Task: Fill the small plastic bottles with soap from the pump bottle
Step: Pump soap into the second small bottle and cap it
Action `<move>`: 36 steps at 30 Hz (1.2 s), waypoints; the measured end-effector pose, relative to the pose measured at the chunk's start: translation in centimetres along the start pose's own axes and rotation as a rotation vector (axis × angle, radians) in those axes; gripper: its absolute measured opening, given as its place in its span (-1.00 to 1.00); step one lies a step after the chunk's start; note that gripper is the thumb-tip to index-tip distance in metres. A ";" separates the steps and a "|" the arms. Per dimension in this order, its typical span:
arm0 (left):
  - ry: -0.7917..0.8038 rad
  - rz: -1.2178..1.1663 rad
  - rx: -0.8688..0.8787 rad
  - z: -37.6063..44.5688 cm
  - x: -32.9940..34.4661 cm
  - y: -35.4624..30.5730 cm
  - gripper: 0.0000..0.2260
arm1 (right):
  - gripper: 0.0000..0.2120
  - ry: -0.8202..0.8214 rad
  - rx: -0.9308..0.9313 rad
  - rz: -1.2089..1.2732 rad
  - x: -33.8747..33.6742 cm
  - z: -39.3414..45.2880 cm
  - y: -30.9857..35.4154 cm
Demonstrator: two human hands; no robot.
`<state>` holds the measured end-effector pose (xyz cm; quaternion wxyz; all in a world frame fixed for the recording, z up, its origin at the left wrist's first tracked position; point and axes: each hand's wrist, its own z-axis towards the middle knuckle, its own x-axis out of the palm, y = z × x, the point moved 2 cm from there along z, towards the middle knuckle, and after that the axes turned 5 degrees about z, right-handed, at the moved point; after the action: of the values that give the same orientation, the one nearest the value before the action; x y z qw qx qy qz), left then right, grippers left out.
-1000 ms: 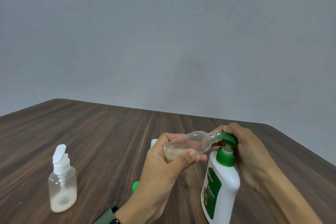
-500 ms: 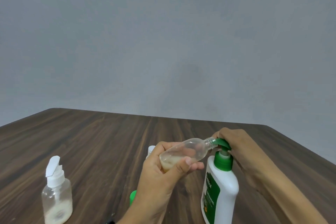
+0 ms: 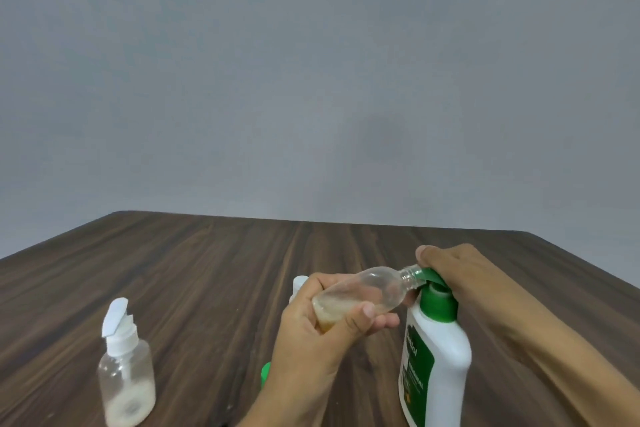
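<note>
— Clear small bottle (image 3: 367, 291): where is it?
— I see my left hand (image 3: 313, 336) gripping it, tilted, mouth at the green spout of the white pump bottle (image 3: 438, 357).
— Right hand (image 3: 457, 270)?
— Curled over the pump head — pressing it down.

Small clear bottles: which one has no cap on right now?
The small bottle gripped in the left hand, tilted with its bare neck at the green pump spout. The standing bottle at left wears a white flip-top cap.
</note>
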<state>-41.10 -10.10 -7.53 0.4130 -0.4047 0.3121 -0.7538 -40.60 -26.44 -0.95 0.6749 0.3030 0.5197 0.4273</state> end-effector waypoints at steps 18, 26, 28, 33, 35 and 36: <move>-0.041 0.051 0.012 0.1 -0.3 0.4 -0.61 | -0.52 0.056 -0.104 0.114 0.4 0.3 -1.4; -0.068 0.007 -0.028 -0.3 -0.7 -0.4 -0.45 | -0.39 0.093 -0.117 0.046 0.6 0.8 0.2; -0.062 0.020 -0.040 -0.2 -0.4 -0.6 -0.40 | -0.40 0.108 -0.092 0.007 0.1 0.8 0.6; 0.001 0.038 -0.051 -0.5 0.2 -0.4 -0.56 | -0.37 0.098 -0.055 0.000 -0.5 0.3 -0.5; 0.019 0.036 -0.047 -0.2 0.3 -0.3 -0.58 | -0.37 0.069 -0.064 0.024 -0.4 0.3 -1.1; 0.020 0.029 -0.043 -0.1 0.1 -0.1 -0.54 | -0.37 0.060 -0.066 0.035 -0.3 0.3 -1.2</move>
<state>-41.27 -10.16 -7.48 0.4121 -0.4014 0.3383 -0.7447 -39.98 -27.24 -1.76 0.6612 0.2767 0.5197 0.4649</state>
